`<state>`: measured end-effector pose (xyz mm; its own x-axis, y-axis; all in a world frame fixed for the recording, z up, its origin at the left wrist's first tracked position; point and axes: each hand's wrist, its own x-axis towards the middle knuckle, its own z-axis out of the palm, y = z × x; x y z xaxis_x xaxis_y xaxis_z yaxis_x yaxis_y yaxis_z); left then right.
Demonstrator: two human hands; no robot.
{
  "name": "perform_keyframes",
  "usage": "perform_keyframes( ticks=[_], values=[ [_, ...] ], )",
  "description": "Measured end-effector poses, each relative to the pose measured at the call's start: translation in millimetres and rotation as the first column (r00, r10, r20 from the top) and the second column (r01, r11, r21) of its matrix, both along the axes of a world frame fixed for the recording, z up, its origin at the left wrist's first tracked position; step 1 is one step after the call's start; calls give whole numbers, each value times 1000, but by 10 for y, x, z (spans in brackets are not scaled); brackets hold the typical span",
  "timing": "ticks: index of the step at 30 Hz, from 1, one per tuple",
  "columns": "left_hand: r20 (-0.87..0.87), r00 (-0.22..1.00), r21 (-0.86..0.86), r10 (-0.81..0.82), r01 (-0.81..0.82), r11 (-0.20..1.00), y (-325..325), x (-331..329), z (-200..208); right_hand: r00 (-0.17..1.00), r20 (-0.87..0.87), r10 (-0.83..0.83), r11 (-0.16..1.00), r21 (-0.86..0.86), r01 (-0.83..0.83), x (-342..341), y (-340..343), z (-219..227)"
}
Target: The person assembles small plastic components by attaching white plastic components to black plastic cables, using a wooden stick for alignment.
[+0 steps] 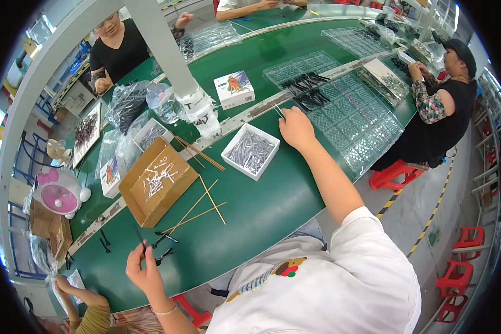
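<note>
My left hand (143, 270) is closed on a slim black part (140, 235), held up over the table's near left. Several similar black parts (164, 249) lie on the green tabletop just beside it. My right hand (296, 129) reaches across the table, closed on thin silvery tweezers (279, 111) whose two prongs point away from me. Left of that hand stands a white box (251, 172) full of small grey pin-like pieces (253, 151). To its right are clear compartment trays (355, 119), with black parts (306, 83) heaped on them.
An open cardboard box (134, 192) holds small white pieces. Wooden sticks (200, 209) lie beside it. A grey post (164, 50) rises from the table behind a printed carton (234, 90). A pink-and-white fan (60, 192) stands left. Co-workers sit around; one person (456, 94) works at right.
</note>
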<state>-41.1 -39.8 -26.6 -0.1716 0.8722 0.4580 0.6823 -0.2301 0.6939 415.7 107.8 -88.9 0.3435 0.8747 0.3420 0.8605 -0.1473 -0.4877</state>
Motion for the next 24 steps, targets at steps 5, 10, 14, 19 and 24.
perform_keyframes(
  ticks=[5, 10, 14, 19, 24],
  values=[
    [-15, 932, 123, -362, 361, 925, 259, 720, 361, 990, 134, 43, 998, -59, -35, -26, -39, -73],
    [-12, 841, 41, -541, 541, 840, 529, 1114, 349, 991, 111, 74, 997, -41, -70, -7, -46, -50],
    [656, 604, -1, -452, 600, 800, 532, 1164, 14, 995, 72, 74, 996, -49, -71, -2, -70, 41],
    [710, 575, -17, -407, 591, 806, 471, 1084, -42, 967, -32, 254, 849, 485, -207, -517, -222, 610],
    [760, 501, -2, -414, 639, 769, 409, 1113, -195, 329, -561, 760, 588, 376, -716, -1533, -737, 897]
  ],
)
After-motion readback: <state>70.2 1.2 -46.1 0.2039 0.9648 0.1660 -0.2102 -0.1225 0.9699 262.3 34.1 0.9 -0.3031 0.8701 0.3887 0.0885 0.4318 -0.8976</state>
